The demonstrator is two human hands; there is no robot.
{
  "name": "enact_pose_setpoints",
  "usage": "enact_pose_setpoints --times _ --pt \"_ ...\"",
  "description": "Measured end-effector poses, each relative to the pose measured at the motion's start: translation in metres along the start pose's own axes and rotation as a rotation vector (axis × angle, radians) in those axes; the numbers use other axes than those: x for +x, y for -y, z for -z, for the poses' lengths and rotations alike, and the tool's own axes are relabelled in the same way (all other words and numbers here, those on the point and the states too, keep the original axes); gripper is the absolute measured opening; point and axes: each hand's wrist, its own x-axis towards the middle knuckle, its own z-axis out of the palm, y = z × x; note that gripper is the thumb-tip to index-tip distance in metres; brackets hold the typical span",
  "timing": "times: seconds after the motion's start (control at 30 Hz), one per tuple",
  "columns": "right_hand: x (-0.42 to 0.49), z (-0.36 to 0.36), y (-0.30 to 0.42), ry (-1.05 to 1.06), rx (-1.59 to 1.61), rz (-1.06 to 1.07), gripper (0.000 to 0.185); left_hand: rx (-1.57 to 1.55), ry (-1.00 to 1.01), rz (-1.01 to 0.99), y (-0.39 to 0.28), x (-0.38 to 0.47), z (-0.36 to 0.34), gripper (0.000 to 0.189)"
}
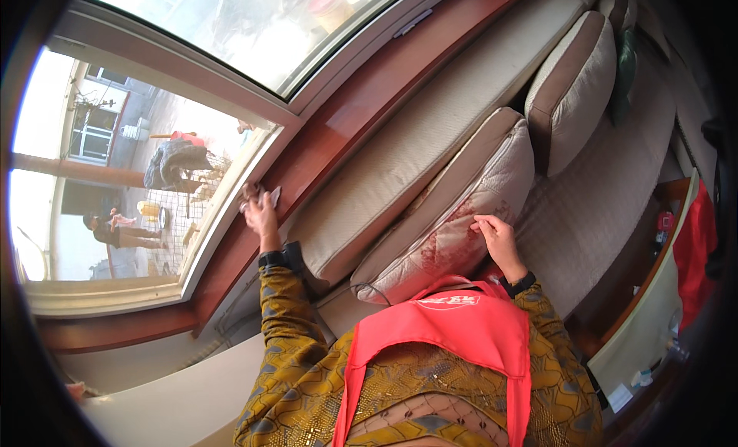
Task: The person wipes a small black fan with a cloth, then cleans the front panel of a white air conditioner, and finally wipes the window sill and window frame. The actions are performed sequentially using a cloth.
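My left hand (263,221) reaches to the red-brown window sill (346,138) beside the window frame. It is closed on a crumpled cloth (251,191), pale and brown, pressed near the frame's corner. Lower right, my right hand (498,243) is over a beige sofa cushion (461,222) with a reddish floral patch. Its fingers are loosely bent with nothing visible in them; whether the fingertips touch the cushion I cannot tell. The cushion leans against the long sofa backrest (444,107), which runs along below the sill.
A second cushion (576,95) stands farther along the sofa seat (588,216). On the right is a wooden table (634,297) with a pale cloth. A thin dark cable (372,287) loops by the near cushion. Through the window pane, a person (118,233) stands in a yard.
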Motion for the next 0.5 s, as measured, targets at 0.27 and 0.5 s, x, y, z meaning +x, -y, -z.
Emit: enact_pose_setpoints --times 0.27,0.5 --pt "-0.006 0.006 -0.003 0.002 0.040 -0.032 0.023 -0.066 -0.092 -0.337 -0.258 -0.067 -0.091 0.070" --pt "-0.012 0.037 -0.016 -0.033 0.036 -0.043 0.024 -0.691 0.306 -0.713 -0.378 -0.047 -0.144 0.025"
